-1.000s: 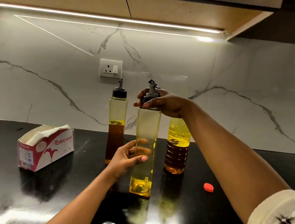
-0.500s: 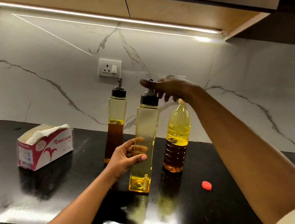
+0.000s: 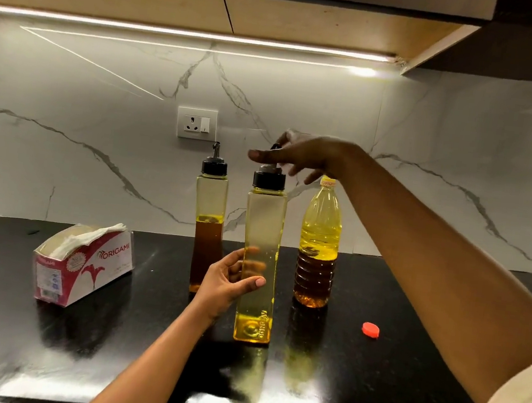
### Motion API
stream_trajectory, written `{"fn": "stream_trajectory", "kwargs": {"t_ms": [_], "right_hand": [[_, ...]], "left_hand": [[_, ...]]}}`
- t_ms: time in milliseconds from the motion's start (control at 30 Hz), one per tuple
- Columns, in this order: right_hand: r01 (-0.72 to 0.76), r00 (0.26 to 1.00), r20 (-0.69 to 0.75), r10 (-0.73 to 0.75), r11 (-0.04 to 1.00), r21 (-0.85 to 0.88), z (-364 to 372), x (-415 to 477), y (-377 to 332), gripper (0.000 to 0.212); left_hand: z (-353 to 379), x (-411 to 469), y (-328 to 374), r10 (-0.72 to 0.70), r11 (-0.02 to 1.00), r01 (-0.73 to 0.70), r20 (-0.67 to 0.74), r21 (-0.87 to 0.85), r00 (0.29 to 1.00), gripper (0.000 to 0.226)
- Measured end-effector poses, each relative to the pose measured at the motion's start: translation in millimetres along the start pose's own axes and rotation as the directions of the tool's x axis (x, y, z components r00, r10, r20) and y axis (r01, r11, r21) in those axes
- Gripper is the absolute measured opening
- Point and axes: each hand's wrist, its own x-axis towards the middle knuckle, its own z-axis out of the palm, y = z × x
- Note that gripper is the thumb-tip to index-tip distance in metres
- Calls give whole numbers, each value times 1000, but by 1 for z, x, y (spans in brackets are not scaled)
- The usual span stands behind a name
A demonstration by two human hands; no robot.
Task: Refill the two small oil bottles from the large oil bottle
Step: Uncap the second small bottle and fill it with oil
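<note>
While left grip (image 3: 225, 284) wraps small bottle (image 3: 265, 224) | right grip (image 3: 302, 156) spread, touching spout (image 3: 276, 147)

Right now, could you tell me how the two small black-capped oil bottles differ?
The rear small bottle is about half full of dark oil; the front small bottle holds only a shallow yellow layer at its base. The rear one stands untouched, while the left hand grips the front one and the right hand is at its pourer. Both are upright, square, clear, with black caps.
</note>
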Motion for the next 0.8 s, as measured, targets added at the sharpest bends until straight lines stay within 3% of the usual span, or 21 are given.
{"fn": "stream_trajectory", "kwargs": {"t_ms": [100, 133, 200, 300, 367, 500, 633, 733, 800], "right_hand": [[-72, 982, -187, 25, 965, -252, 11, 3, -11, 64], [-64, 976, -218, 9, 966, -251, 12, 5, -12, 57], [-34, 991, -133, 21, 995, -93, 7, 8, -13, 50], [-28, 995, 96, 17, 992, 120, -8, 4, -10, 90], [-30, 990, 142, 4, 984, 178, -12, 2, -4, 106], [-138, 990, -25, 137, 987, -80, 0, 4, -9, 88], [-167, 974, -200, 110, 940, -296, 13, 17, -17, 65], [-138, 989, 30, 146, 971, -194, 5, 17, -17, 35], [-126, 981, 133, 138, 988, -88, -4, 10, -15, 47]], "left_hand": [[0, 0, 0, -2, 1000, 2, -5, -7, 1000, 78], [0, 0, 0, -2, 1000, 2, -9, -9, 1000, 82], [0, 1, 0, 2, 1000, -3, -13, -19, 1000, 85], [1, 1, 0, 4, 1000, -4, -17, -29, 1000, 87], [1, 0, 1, 1, 1000, -1, -17, -28, 1000, 88], [1, -1, 1, 7, 1000, -8, -12, -13, 1000, 88], [2, -1, 2, 12, 1000, -12, -11, -6, 1000, 86], [2, 0, 1, 15, 1000, -15, -18, 1, 1000, 85], [2, 0, 1, 8, 1000, -8, -15, -7, 1000, 86]]}}
